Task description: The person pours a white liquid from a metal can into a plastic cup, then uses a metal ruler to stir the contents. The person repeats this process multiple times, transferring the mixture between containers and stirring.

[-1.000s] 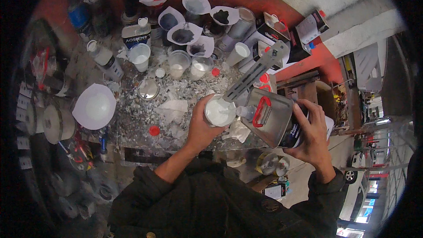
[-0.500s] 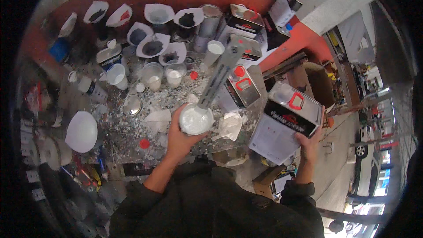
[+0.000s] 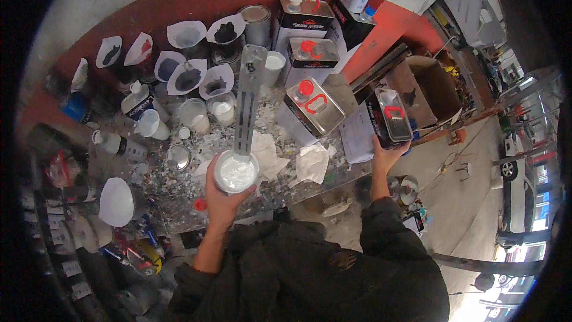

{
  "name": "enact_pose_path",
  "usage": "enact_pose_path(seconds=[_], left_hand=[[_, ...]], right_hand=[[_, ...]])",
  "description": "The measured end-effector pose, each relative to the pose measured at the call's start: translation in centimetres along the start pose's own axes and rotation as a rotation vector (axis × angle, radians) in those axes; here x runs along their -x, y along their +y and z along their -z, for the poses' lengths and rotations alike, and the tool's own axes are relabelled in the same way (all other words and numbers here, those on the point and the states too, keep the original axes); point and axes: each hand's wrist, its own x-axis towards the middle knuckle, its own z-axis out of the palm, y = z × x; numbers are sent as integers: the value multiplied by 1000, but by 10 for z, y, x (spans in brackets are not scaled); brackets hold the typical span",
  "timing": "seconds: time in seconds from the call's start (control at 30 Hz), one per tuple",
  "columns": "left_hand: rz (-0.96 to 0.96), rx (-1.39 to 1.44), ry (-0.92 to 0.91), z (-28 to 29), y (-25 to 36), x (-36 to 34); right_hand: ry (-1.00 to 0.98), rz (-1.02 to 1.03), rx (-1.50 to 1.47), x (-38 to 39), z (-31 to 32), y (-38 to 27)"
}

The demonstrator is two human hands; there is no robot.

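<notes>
My left hand [image 3: 223,198] is wrapped round a cup of white paint [image 3: 237,174]. A long flat grey mixing stick [image 3: 246,101] with slots stands in the paint, leaning against the rim. My right hand [image 3: 387,158] grips the lower side of a rectangular metal can [image 3: 358,133] with a black and white label and a red handle, at the table's right edge. Between the hands stands another metal can [image 3: 316,107] with a red cap and red handle. A crumpled white paper [image 3: 311,164] lies just in front of it, and more paper [image 3: 268,154] lies beside the cup.
The paint-spattered table [image 3: 277,194] bears several plastic cups [image 3: 194,116] and several pots with paper strainers [image 3: 188,77] toward the back left. More metal cans [image 3: 305,16] stand against the red wall. A cardboard box [image 3: 411,92] is beyond the right edge; a round lid [image 3: 178,157] lies left.
The can in my right hand has moved away from me, to the table's right edge, and turned more upright. My left hand still holds the cup. The whole view has shifted.
</notes>
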Motion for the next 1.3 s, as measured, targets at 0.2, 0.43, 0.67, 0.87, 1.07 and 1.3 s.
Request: enact_pose_path(seconds=[0.2,0.43,0.67,0.87,1.07,1.3], left_hand=[[16,1,-19,6,-12,3],[29,8,-123,3,-11,8],[27,87,-248,-1,-2,8],[-31,-41,-277,12,-1,9],[-48,-15,-306,21,-4,4],[-55,55,-228,26,0,-4]], right_hand=[[39,-36,431,15,39,-14],[-428,-74,-161,7,-9,-182],[-1337,96,101,26,-113,-290],[-1437,613,-128,7,-129,-350],[-1610,702,-268,-4,-143,-370],[-1494,669,-13,20,-132,-331]])
